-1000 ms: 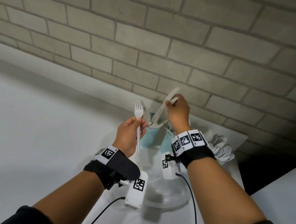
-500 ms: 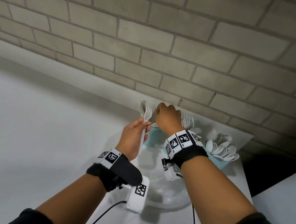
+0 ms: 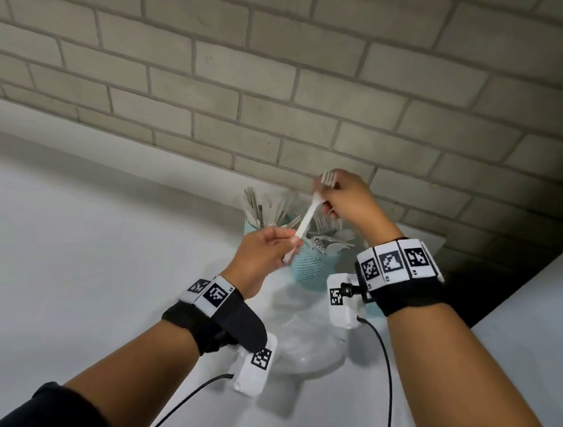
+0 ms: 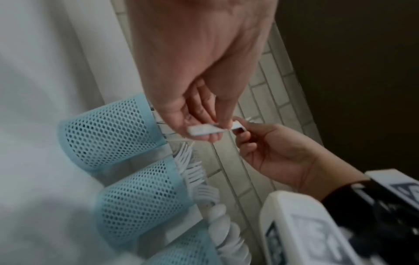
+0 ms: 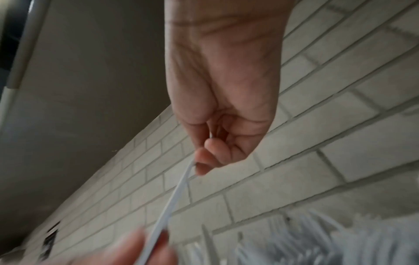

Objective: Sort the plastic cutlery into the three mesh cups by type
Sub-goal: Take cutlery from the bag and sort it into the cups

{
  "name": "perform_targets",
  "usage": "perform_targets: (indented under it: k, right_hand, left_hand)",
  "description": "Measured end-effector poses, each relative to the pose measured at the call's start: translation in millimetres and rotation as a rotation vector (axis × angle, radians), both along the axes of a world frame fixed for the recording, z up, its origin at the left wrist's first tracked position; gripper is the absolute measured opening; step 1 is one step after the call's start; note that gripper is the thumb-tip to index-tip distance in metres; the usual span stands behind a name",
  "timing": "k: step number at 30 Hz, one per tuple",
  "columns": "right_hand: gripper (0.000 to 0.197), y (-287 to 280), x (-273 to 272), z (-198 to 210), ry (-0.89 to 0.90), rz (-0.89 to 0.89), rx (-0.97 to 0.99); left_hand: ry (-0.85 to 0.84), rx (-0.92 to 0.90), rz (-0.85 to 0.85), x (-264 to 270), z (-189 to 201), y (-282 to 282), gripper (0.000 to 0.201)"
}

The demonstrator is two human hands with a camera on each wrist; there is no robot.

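— Two hands on one white plastic fork (image 3: 308, 213), held in the air above the cups. How is each one gripping?

— Left hand (image 3: 261, 258) pinches the handle end between thumb and fingertips. Right hand (image 3: 347, 199) has its fingers curled round the neck, just below the tines, which stick up past the knuckles. Fork runs tilted, handle low and left, tines high and right.

— Cups?

— Light blue mesh, three of them in a row on the white desk (image 3: 62, 261), close to the brick wall (image 3: 286, 76). Left cup (image 4: 106, 132) holds flat, blade-like pieces; I take them for knives, though they are blurred. Middle cup (image 3: 312, 268) bristles with forks, directly under the held fork. Third cup (image 4: 186, 251), on the right, shows rounded spoon bowls in the left wrist view; in the head view the right wrist hides nearly all of it.

— Anything nearer?

— Clear plastic container (image 3: 308, 350) on the desk between the two forearms, just near of the cups. Contents cannot be told.
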State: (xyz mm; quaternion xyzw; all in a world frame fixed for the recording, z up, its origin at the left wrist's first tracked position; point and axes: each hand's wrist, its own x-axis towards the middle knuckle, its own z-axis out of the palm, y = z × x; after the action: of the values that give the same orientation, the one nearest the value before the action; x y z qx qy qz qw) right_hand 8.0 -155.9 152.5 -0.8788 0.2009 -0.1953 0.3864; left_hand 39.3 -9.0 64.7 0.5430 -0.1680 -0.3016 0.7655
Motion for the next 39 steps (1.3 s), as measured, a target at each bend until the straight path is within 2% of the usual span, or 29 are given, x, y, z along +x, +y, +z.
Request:
perform_targets:
  k: [2, 5, 7, 9, 12, 16, 18, 20, 22, 24, 26, 27, 28, 31, 33, 36, 39]
  right_hand:
    - [0.023, -16, -9, 4, -0.169, -0.174, 0.048]
    - [0.023, -31, -21, 1, -0.389, -0.33, -0.021]
    - [0.023, -31, -26, -4, -0.436, -0.37, -0.099]
    - [0.026, -29, -28, -15, -0.408, -0.4, -0.163]
    - [0.031, -27, -26, -40, -0.242, -0.401, -0.308]
    - [0.033, -19, -24, -71, 0.317, -0.295, -0.571]
    - [0.034, -13, -24, -75, 0.439, -0.234, -0.582]
    - [0.037, -10, -23, -71, 0.471, -0.209, -0.57]
    - [0.038, -5, -23, -62, 0.38, -0.221, -0.552]
    - [0.033, 5, -28, -55, 0.06, -0.219, -0.512]
    - [0.026, 22, -41, -50, -0.233, -0.098, -0.374]
    - [0.027, 32, -49, -51, -0.25, -0.014, -0.306]
    - [0.03, 41, -56, -54, -0.179, 0.065, -0.243]
    - [0.031, 57, -73, -74, 0.317, 0.249, -0.041]
    - [0.029, 59, -81, -95, 0.58, 0.308, -0.013]
    - [0.033, 61, -93, -119, 0.763, 0.286, -0.231]
    - [0.046, 62, -105, -126, 0.84, 0.324, -0.416]
  left_hand:
    - [-0.06, 0.079, -0.091, -6, -5, 2, 0.008]
    - [-0.138, 0.222, -0.177, -13, -13, 5, 0.007]
    - [-0.21, 0.354, -0.288, -18, -17, 8, 0.004]
    - [-0.349, 0.541, -0.451, -22, -24, 11, 0.011]
    - [-0.527, 0.79, -0.639, -26, -36, 17, 0.024]
    - [-0.831, 0.964, -0.711, -30, -44, 24, 0.028]
    - [-0.964, 1.012, -0.742, -33, -46, 26, 0.029]
    - [-1.016, 1.044, -0.77, -37, -50, 27, 0.03]
    - [-1.068, 1.077, -0.76, -39, -52, 28, 0.032]
    - [-1.107, 1.094, -0.736, -40, -56, 29, 0.035]
    - [-1.123, 1.093, -0.726, -42, -58, 30, 0.038]
    - [-1.124, 1.093, -0.723, -43, -58, 31, 0.04]
    - [-1.12, 1.091, -0.715, -43, -58, 32, 0.042]
    - [-1.106, 1.081, -0.663, -46, -60, 35, 0.046]
    - [-1.094, 1.081, -0.631, -48, -63, 38, 0.048]
    - [-1.086, 1.128, -0.634, -48, -70, 43, 0.058]
    - [-1.107, 1.18, -0.654, -46, -74, 48, 0.066]
